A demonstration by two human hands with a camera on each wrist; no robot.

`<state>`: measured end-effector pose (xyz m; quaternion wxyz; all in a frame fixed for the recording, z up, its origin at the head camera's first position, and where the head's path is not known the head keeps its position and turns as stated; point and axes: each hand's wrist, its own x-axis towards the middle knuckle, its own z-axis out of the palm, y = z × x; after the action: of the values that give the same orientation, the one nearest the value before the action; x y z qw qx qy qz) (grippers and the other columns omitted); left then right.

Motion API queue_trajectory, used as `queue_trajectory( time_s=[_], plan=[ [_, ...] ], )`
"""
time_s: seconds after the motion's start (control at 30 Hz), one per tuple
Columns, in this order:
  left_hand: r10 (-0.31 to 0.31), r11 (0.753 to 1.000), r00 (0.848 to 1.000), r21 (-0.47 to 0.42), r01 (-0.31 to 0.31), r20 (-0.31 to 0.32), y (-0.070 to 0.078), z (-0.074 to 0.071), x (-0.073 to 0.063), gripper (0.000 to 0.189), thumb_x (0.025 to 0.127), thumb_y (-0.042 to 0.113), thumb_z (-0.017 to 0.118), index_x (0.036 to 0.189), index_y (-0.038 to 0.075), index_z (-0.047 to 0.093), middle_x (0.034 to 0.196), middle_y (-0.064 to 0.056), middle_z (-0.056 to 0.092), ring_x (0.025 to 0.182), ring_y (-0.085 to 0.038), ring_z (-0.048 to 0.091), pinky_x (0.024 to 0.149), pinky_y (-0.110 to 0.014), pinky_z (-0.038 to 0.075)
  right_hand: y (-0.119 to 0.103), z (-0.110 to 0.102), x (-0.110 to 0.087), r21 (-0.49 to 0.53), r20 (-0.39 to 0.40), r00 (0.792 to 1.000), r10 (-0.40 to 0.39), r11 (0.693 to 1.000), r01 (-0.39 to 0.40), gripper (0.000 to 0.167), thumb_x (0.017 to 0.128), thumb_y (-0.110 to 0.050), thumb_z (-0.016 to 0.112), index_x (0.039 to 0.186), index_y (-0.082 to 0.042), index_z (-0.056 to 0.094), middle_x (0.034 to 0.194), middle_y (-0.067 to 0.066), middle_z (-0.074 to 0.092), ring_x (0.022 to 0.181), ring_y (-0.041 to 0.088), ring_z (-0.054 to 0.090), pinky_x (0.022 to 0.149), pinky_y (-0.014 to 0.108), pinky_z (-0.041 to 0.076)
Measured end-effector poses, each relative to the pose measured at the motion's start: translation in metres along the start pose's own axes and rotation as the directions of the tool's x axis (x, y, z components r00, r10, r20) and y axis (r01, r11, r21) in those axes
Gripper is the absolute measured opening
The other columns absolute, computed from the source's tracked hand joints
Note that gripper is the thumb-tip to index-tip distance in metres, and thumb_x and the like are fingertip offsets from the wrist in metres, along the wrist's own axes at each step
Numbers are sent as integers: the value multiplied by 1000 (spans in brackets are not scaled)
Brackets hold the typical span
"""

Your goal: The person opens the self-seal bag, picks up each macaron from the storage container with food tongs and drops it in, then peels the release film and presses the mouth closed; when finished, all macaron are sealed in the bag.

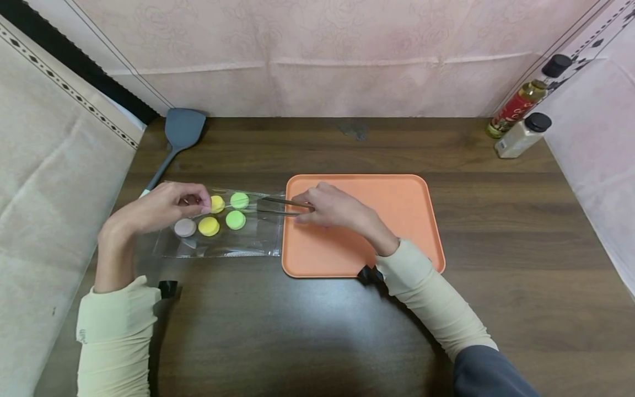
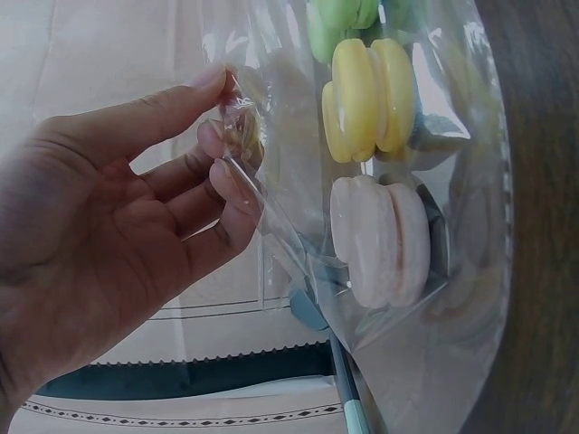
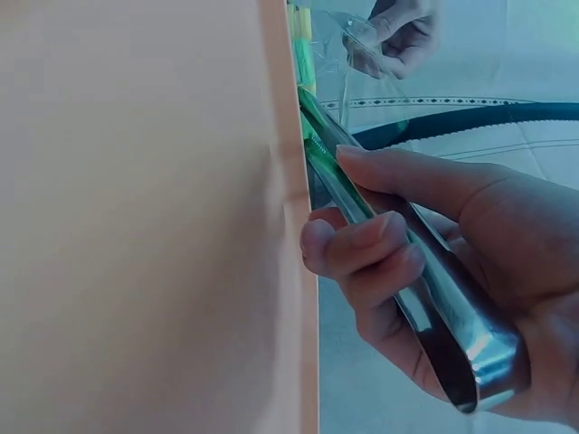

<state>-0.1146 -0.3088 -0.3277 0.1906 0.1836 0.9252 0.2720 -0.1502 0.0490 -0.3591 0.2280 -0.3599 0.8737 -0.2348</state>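
A clear plastic bag [image 1: 253, 242] lies on the table with several macarons inside: yellow ones [image 1: 209, 226], green ones [image 1: 235, 220] and a pale one [image 1: 185, 227]. My left hand [image 1: 161, 207] pinches the bag's upper edge; in the left wrist view the film bunches at the fingertips, beside a yellow macaron [image 2: 371, 99]. Over the orange tray [image 1: 402, 220], my right hand [image 1: 339, 209] grips metal tongs [image 3: 488, 348]. The tongs' arms stand apart and point left into the bag's end, near the green macarons. Whether the tips touch one is unclear.
A grey-blue spatula [image 1: 183, 128] lies at the back left, its handle running toward my left hand. At the back right stand an oil bottle [image 1: 516, 107] with a red label and a black-capped jar [image 1: 521, 137]. Patterned cloth [image 1: 322, 60] hangs behind the wooden table.
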Motion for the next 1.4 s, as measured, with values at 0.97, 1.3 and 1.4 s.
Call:
queue_trajectory(
  time_s=[0.97, 1.3, 1.4],
  plan=[
    [29, 999, 1000, -15, -29, -7, -1, -2, -1, 7, 106, 2, 70, 108, 8, 73, 102, -5, 71, 94, -19, 63, 81, -24, 54, 65, -66, -186, 22, -321, 917, 237, 970, -243, 26, 109, -42, 69, 101, -18, 62, 74, -3, 53, 62, 10, 47, 58, 31, 38],
    [-4, 1000, 1000, -8, 3, -4, 0, 0, 0, 5, 107, 4, 70, 108, 8, 73, 104, -3, 71, 97, -18, 63, 82, -23, 53, 135, -18, -256, 43, -380, 779, 498, 851, -523, 48, 113, -50, 57, 90, -8, 52, 66, 0, 51, 59, 16, 47, 57, 33, 36],
    [-3, 1000, 1000, -9, 3, -6, -1, 1, 1, 5, 107, 5, 71, 108, 9, 73, 103, -3, 70, 96, -19, 63, 82, -24, 53, 146, -9, -265, 45, -335, 758, 560, 813, -580, 55, 114, -54, 52, 90, -5, 50, 66, 3, 50, 61, 21, 49, 62, 35, 39]
  ],
)
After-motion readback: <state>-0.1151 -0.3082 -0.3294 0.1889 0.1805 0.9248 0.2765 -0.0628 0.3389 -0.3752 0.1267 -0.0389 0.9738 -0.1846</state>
